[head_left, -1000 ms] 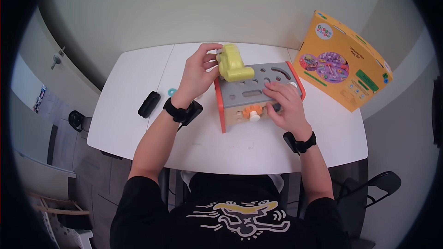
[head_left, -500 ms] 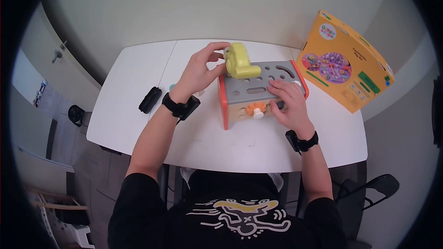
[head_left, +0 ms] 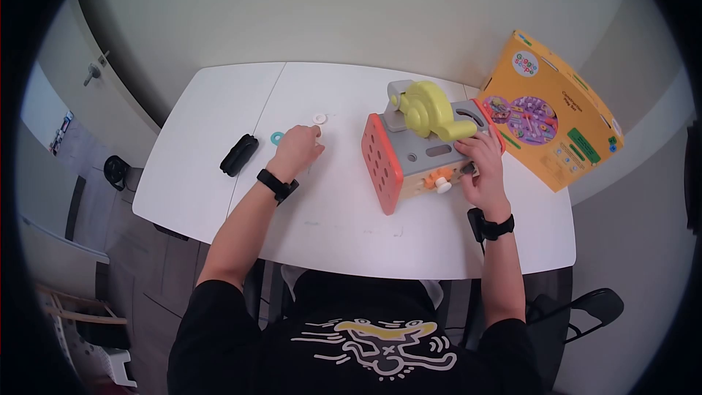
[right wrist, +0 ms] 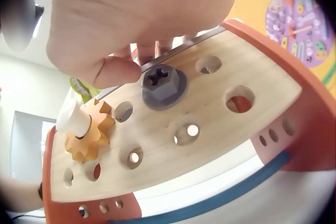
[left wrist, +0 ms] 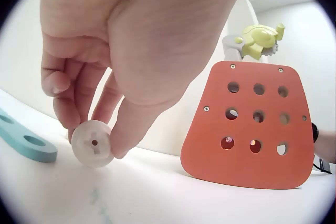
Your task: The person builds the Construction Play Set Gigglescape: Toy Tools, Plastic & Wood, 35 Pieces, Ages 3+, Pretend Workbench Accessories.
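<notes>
In the left wrist view, my left hand [left wrist: 131,35] pinches a whitish disc [left wrist: 92,143] upright between thumb and fingers, low over the tabletop. My right hand [head_left: 485,168] holds the grey-topped toy workbench [head_left: 439,151] at its front edge, fingers on the top and thumb on the front. Beside that thumb sits a dark grey bolt [right wrist: 167,88]. An orange gear [right wrist: 93,133] with a white peg [right wrist: 74,118] is on the wooden front. The yellow-green saw piece [head_left: 428,108] stands on the bench top by its grey mount, untouched.
A white ring [head_left: 319,118] lies just beyond my left fingertips, and a teal piece [head_left: 277,138] is left of that hand. Farther left is a black case [head_left: 239,155]. The yellow box [head_left: 552,113] leans at the right behind the workbench.
My left hand has let go of the yellow-green piece, moved left and down to the tabletop, and taken the disc. The workbench appears turned, showing its red left side; my right hand stays on it.
</notes>
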Motion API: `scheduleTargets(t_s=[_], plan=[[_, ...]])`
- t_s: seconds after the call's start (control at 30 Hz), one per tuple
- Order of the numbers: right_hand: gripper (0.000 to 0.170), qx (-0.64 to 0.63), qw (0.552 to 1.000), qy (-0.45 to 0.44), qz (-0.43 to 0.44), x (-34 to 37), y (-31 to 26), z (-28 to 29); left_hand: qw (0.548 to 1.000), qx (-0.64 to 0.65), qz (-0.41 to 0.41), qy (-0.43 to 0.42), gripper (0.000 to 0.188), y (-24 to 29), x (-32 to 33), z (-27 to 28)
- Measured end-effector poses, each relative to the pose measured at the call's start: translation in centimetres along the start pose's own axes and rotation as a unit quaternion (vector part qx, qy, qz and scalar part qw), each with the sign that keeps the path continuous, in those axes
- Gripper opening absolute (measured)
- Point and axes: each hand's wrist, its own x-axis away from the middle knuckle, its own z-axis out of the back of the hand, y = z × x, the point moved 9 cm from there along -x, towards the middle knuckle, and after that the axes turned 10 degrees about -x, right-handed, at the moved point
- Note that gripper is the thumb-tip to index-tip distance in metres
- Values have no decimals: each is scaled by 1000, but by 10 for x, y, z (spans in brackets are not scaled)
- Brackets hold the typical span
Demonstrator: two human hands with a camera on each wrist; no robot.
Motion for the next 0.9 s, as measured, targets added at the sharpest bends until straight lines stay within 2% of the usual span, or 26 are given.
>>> scheduleTargets(t_s=[0.1, 0.17, 0.23, 0.3, 0.37, 0.43, 0.47, 0.57, 0.63, 0.73, 0.9], plan=[[58, 24, 999, -38, -8, 1, -12, 2, 1000, -7, 2, -1, 34, 2, 4, -1], [67, 59, 993, -98, -11, 2, -21, -5, 1000, -5, 5, 2, 31, 8, 9, 9], [70, 68, 990, -124, -21, 8, -25, -13, 981, 190, -32, -7, 25, 24, 14, 22], [75, 77, 985, -150, -32, 12, -25, -24, 971, 234, -55, 10, 24, 37, 17, 35], [91, 125, 982, -141, -27, 17, -21, -34, 957, 279, -78, 28, 23, 50, 21, 48], [96, 144, 980, -138, -18, 18, -19, -40, 938, 319, -130, 40, 22, 69, 25, 62], [100, 163, 977, -135, -9, 18, -19, -42, 938, 318, -131, 41, 22, 72, 25, 63], [98, 173, 978, -116, 5, 18, -18, -44, 943, 295, -142, 58, 22, 78, 25, 69], [98, 173, 979, -112, 8, 18, -17, -44, 952, 240, -170, 84, 22, 83, 27, 77], [99, 171, 979, -106, 15, 17, -18, -43, 943, 242, -195, 121, 20, 89, 30, 84], [98, 164, 981, -97, 22, 16, -20, -42, 944, 247, -191, 108, 20, 95, 28, 84]])
